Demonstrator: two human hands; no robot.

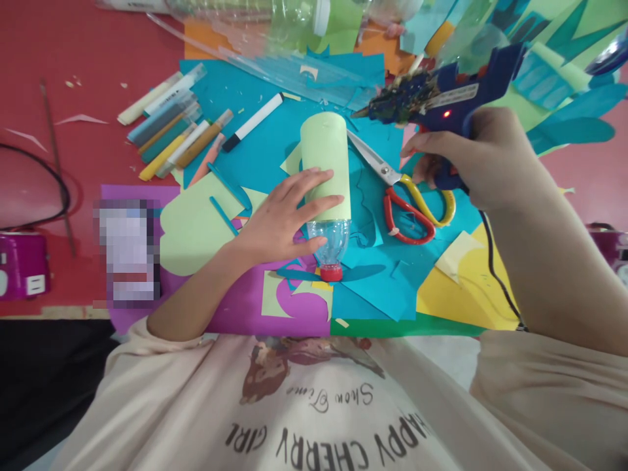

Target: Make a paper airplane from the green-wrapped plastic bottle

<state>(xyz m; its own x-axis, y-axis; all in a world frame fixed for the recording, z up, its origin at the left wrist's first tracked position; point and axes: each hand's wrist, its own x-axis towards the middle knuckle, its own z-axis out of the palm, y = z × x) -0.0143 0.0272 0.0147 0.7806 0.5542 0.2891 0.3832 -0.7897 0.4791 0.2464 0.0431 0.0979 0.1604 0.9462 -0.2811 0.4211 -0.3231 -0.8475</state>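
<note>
A clear plastic bottle [333, 241] with a red cap lies on blue paper, its upper part wrapped in light green paper [326, 147]. My left hand [289, 219] holds the bottle from the left, fingers across the green wrap and thumb by the clear neck. In my right hand [471, 154] is a blue hot glue gun [454, 91] with a lit red light, its grip wrapped by my fingers. The gun's nozzle points left, just beyond the right top corner of the wrapped bottle, apart from it. Scissors [392, 176] with red and yellow handles lie between bottle and right hand.
Several markers [171, 124] lie at the left, and a white marker [255, 121] lies closer in. A phone [128, 252] rests on purple paper. Cut paper pieces [201, 222] are scattered about. The gun's black cord [492, 261] runs under my right forearm. Clear plastic [294, 19] lies at the back.
</note>
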